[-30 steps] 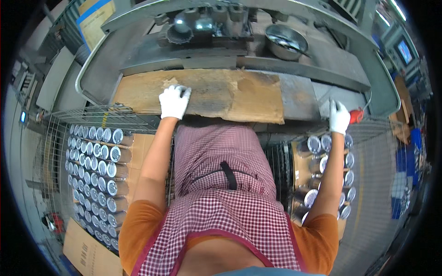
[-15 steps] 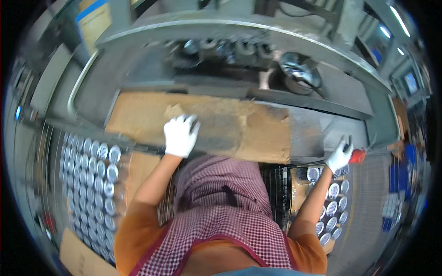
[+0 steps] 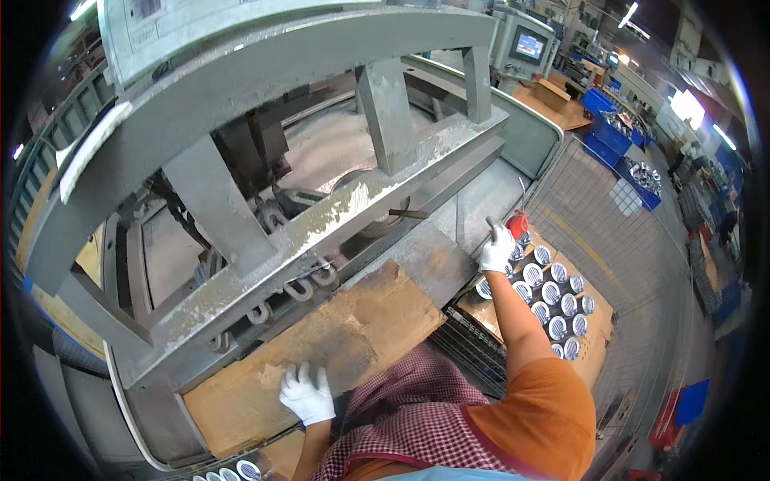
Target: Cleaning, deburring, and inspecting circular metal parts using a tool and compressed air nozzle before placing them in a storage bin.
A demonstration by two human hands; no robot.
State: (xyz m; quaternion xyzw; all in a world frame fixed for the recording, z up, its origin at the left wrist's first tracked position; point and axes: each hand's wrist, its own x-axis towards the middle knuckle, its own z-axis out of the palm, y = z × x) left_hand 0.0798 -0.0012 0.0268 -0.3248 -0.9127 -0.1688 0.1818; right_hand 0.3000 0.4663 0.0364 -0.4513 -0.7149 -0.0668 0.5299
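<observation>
My left hand [image 3: 306, 394], in a white glove, lies with fingers spread on a stained cardboard sheet [image 3: 321, 345] covering the near part of a metal bench. My right hand [image 3: 497, 247], gloved too, is at the bench's right edge, its visible fingers stretched forward. Right beside it is a red object [image 3: 519, 223] with a thin rod rising from it; its kind is unclear, and I see no grip on it. Under my right forearm, several round silver-topped parts [image 3: 551, 293] stand in rows on cardboard.
A heavy grey machine frame [image 3: 305, 232] rises behind the cardboard, with hook-shaped metal pieces [image 3: 298, 290] below its bar. A dark handle [image 3: 409, 214] sticks out from a round pot. More silver-topped parts [image 3: 249, 470] show at lower left. Wire mesh, blue bins [image 3: 601, 144] and a screen [image 3: 529, 44] are at right.
My view has swung toward the right, bringing in more of the machine frame and the workshop. My left hand stays on the cardboard; my right hand remains beside the red object.
</observation>
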